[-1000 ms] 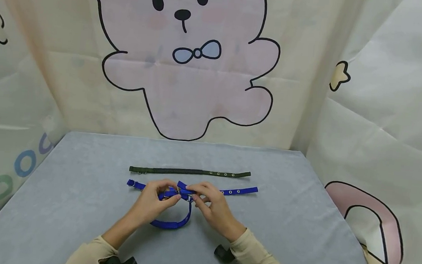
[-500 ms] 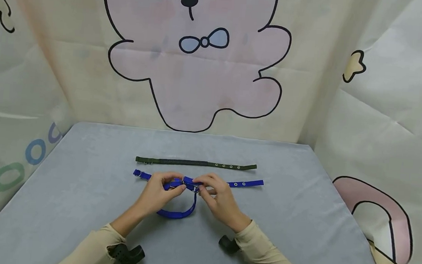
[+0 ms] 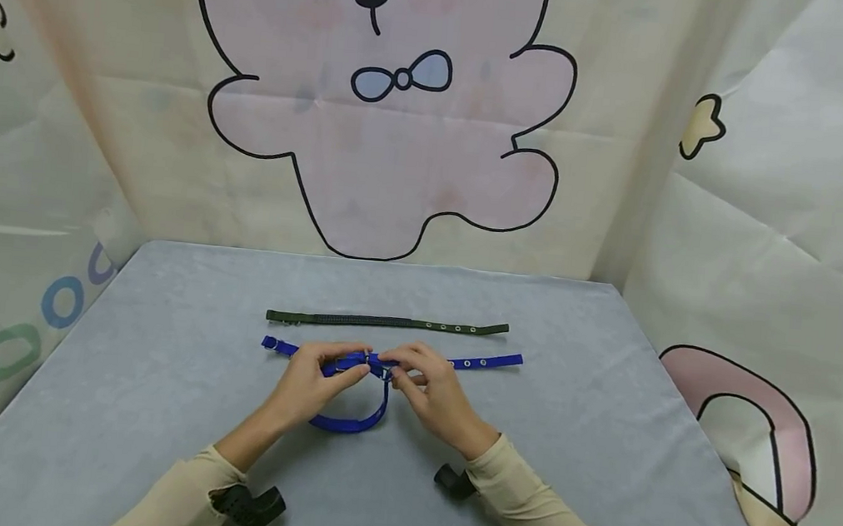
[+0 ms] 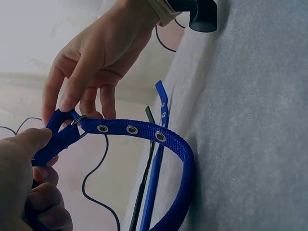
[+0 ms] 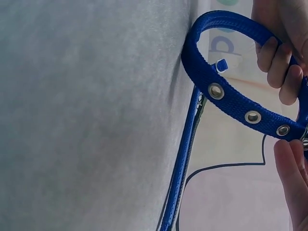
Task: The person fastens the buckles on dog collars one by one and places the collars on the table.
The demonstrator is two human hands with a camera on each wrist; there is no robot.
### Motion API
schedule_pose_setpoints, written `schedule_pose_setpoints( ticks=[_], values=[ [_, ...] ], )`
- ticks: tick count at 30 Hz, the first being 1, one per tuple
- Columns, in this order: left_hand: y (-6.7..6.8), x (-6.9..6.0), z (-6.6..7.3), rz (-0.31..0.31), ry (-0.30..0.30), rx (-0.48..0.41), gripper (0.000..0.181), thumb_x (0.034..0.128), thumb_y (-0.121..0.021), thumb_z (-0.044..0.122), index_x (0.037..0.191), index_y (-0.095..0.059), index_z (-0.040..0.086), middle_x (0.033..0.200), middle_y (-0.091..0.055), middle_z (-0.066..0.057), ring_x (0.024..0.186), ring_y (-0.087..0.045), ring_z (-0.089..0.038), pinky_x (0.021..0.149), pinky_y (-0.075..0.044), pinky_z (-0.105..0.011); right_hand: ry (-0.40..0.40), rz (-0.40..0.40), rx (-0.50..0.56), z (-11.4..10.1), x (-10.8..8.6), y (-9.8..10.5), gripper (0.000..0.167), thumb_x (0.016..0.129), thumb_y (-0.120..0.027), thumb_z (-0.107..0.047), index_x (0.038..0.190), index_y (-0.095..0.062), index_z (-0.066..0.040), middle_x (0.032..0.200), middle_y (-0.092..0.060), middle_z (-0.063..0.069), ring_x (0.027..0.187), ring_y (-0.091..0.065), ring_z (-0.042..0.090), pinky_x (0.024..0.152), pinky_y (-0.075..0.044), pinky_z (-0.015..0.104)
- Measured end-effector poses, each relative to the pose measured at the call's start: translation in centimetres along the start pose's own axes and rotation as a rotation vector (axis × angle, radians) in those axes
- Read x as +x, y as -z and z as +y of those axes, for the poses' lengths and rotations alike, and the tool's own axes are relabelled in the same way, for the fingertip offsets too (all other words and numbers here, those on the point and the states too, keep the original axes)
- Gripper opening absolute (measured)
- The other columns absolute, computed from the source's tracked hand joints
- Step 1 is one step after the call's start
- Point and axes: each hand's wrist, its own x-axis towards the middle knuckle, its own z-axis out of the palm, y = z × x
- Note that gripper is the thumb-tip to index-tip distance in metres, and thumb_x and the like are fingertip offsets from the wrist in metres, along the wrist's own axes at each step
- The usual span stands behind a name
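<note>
A blue strap with metal eyelets [image 4: 180,192] is bent into a loop, its lower curve [image 3: 347,425] hanging between the hands in the head view. The left hand [image 3: 308,384] pinches the strap near its metal buckle, other fingers curled round the band in the left wrist view. From the other side, the right hand [image 3: 436,396] pinches the strap's end beside the metal ring [image 4: 80,120]. Eyelets [image 5: 253,117] show along the band in the right wrist view. Fingers partly hide the buckle.
Behind the hands a second blue strap [image 3: 488,362] lies flat across the grey table [image 3: 156,373]. Farther back is a dark green strap [image 3: 364,321], roughly parallel to it. Printed curtains [image 3: 400,161] surround the table. Dark devices [image 3: 248,507] are worn at both wrists.
The head view has shifted. The blue end that stuck up between the hands now lies lower, in line with the buckle, by the right fingers. Both hands keep their hold.
</note>
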Motion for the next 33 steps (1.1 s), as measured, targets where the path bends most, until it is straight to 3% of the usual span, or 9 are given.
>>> schedule_pose_setpoints(
  ticks=[2, 5, 9, 21, 28, 33],
  values=[
    [-0.03, 0.07, 0.00, 0.000, 0.016, -0.012, 0.033, 0.0952, -0.072, 0.028, 0.124, -0.073, 0.011, 0.110, -0.077, -0.009, 0.074, -0.064, -0.005, 0.059, -0.049, -0.023, 0.001, 0.011, 0.008, 0.04, 0.00, 0.04, 0.023, 0.102, -0.059, -0.007, 0.123, -0.070, -0.010, 0.115, -0.068, 0.010, 0.091, -0.071, 0.020, 0.074, -0.060, 0.023],
    [-0.09, 0.19, 0.01, 0.021, 0.020, -0.020, 0.029, 0.0932, -0.075, 0.025, 0.118, -0.074, 0.011, 0.089, -0.075, -0.008, 0.062, -0.054, -0.005, 0.053, -0.043, -0.022, -0.009, 0.024, 0.025, 0.18, -0.06, 0.03, 0.024, 0.101, -0.060, -0.008, 0.123, -0.068, -0.008, 0.115, -0.069, 0.011, 0.094, -0.071, 0.023, 0.074, -0.060, 0.025],
    [-0.14, 0.20, 0.04, 0.045, 0.018, -0.043, 0.023, 0.0900, -0.078, 0.021, 0.109, -0.071, 0.011, 0.064, -0.056, -0.003, 0.052, -0.040, -0.005, 0.050, -0.035, -0.023, -0.039, 0.016, 0.022, 0.17, -0.24, -0.03, 0.025, 0.100, -0.063, -0.008, 0.125, -0.067, -0.009, 0.119, -0.069, 0.011, 0.098, -0.071, 0.024, 0.076, -0.060, 0.027],
    [0.09, 0.22, 0.07, 0.000, -0.022, -0.069, 0.018, 0.0934, -0.074, 0.017, 0.110, -0.071, 0.011, 0.070, -0.060, -0.007, 0.056, -0.044, -0.007, 0.053, -0.039, -0.024, -0.045, -0.030, -0.007, -0.08, -0.01, -0.11, 0.029, 0.099, -0.063, -0.004, 0.127, -0.064, -0.008, 0.122, -0.069, 0.012, 0.096, -0.072, 0.026, 0.075, -0.059, 0.025],
    [0.17, 0.23, -0.03, -0.013, -0.017, -0.077, 0.019, 0.0952, -0.072, 0.018, 0.111, -0.074, 0.009, 0.071, -0.059, -0.010, 0.056, -0.041, -0.006, 0.051, -0.036, -0.023, -0.088, -0.020, 0.002, -0.31, 0.10, -0.24, 0.020, 0.097, -0.066, -0.006, 0.117, -0.062, -0.009, 0.114, -0.070, 0.010, 0.095, -0.072, 0.024, 0.075, -0.059, 0.024],
    [0.11, 0.05, -0.06, -0.013, -0.033, -0.058, 0.017, 0.0949, -0.072, 0.019, 0.109, -0.076, 0.011, 0.066, -0.054, -0.004, 0.055, -0.038, -0.006, 0.050, -0.035, -0.022, -0.039, -0.005, -0.043, -0.35, -0.09, -0.57, 0.020, 0.096, -0.068, -0.004, 0.115, -0.067, -0.009, 0.117, -0.070, 0.010, 0.094, -0.072, 0.022, 0.075, -0.059, 0.024]
  ],
)
